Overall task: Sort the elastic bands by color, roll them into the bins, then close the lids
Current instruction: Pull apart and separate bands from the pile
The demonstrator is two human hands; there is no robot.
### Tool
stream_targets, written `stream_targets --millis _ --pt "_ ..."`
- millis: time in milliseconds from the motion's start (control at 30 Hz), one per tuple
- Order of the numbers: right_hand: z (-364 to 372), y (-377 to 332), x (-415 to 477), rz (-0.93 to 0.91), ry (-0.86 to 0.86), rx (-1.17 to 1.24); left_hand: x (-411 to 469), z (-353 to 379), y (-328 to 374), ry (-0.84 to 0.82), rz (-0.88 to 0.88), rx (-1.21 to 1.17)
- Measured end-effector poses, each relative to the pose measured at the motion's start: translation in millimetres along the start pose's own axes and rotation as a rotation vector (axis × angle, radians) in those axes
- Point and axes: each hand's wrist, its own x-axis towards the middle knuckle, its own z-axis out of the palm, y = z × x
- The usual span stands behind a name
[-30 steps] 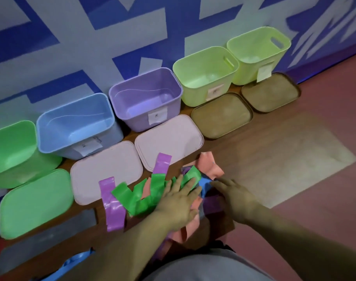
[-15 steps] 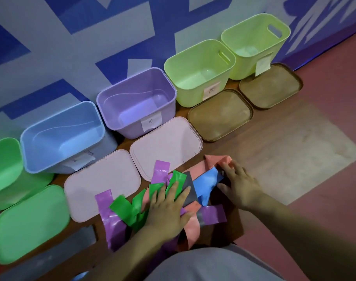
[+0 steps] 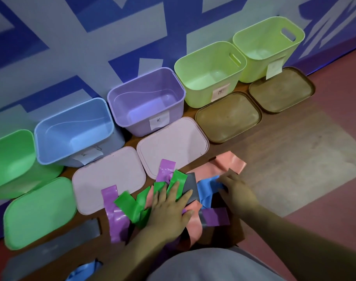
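Head view: my right hand [image 3: 237, 194] has shifted from the pink band [image 3: 231, 163] to the blue band [image 3: 206, 189], grip unclear. My left hand [image 3: 170, 207] stays flat, pinning the pile [image 3: 132, 205]. Sorting is only starting.

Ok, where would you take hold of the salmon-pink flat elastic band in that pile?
Probably the free, creased end of the salmon-pink flat elastic band, pinched from the far right. It lies clear on the wooden floor with nothing over it; nearer in, it seems to run under the blue flat band and the right hand.
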Motion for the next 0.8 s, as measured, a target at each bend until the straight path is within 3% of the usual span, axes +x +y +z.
stream_targets --millis 167,367,800 --pt "5.1 -0.4 5.4 0.052 0.084 -0.012 -8.7 -4.4 1.0 0.013 -0.044 0.001" --pt "11.7 -19.9 10.4 0.194 0.023 0.055 -16.2 2.9 -2.3 0.000 -0.066 0.012" --pt "-92.1 -46.3 -23.7 0.009 0.089 0.450 -21.9 2.5 -2.4 -0.015 -0.069 -0.036"
